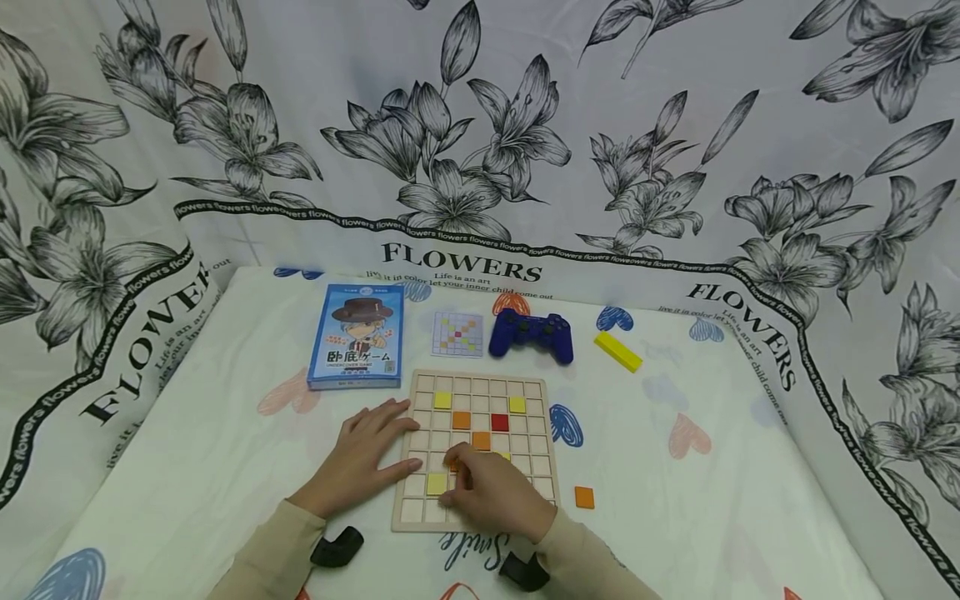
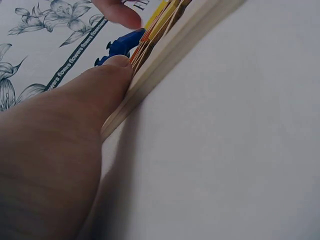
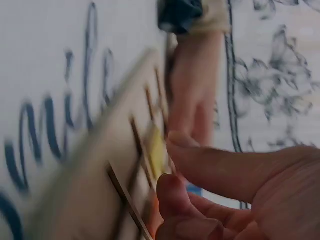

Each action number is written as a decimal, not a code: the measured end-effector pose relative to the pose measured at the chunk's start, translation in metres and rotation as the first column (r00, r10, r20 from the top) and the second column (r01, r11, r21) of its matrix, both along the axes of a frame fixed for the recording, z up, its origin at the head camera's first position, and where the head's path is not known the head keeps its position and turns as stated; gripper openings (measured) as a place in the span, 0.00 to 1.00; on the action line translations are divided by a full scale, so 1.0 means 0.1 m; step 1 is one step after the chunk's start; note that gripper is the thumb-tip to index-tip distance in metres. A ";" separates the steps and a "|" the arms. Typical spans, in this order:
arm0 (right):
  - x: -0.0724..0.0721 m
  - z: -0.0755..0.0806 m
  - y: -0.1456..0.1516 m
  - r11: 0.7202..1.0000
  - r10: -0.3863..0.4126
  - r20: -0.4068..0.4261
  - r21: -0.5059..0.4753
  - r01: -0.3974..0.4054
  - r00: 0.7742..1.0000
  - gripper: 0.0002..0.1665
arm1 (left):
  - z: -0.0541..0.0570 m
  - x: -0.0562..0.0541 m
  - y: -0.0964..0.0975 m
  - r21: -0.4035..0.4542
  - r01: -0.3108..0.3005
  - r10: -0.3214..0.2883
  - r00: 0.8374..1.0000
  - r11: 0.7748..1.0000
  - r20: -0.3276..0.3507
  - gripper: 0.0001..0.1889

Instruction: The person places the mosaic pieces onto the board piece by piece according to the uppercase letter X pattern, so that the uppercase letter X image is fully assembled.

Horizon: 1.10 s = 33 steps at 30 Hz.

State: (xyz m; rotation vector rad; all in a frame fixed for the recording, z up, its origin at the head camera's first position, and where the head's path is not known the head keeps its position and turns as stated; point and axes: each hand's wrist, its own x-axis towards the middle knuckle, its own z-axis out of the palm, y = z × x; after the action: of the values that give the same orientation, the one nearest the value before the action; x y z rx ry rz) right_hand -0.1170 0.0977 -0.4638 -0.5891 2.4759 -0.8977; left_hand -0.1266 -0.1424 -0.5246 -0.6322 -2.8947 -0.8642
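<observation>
A wooden grid board (image 1: 480, 386) holds several square tiles, among them a red tile (image 1: 499, 422), an orange tile (image 1: 481, 441) and a yellow tile (image 1: 437, 483). My left hand (image 1: 363, 458) rests along the board's left edge, fingers spread, its thumb (image 2: 112, 82) touching the rim. Over the lower middle of the board is my right hand (image 1: 491, 492), fingers bent. Its index fingertip is at another orange tile (image 1: 454, 467), partly hidden beneath. In the right wrist view, the thumb (image 3: 205, 162) and index fingertip stand apart, with nothing visible between them.
Behind the board lie a blue box (image 1: 356, 337), a printed pattern card (image 1: 457, 335) and a blue game controller (image 1: 531, 336). A yellow bar (image 1: 618, 352) lies at the back right. One loose orange tile (image 1: 584, 497) sits right of the board. Flowered fabric (image 1: 465, 125) hangs behind.
</observation>
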 end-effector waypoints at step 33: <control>0.09 -0.18 1.90 0.998 -0.018 -0.146 -0.061 0.010 0.989 0.17 | -0.04 -0.01 0.00 0.008 0.002 -0.002 1.000 1.000 -0.019 0.29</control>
State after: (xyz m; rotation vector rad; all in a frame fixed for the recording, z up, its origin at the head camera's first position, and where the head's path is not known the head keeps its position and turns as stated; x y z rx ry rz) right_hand -0.1081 0.2879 -0.4818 -0.6813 2.5936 -0.9690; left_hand -0.1271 -0.1425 -0.5285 -0.6385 -2.8726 -0.8651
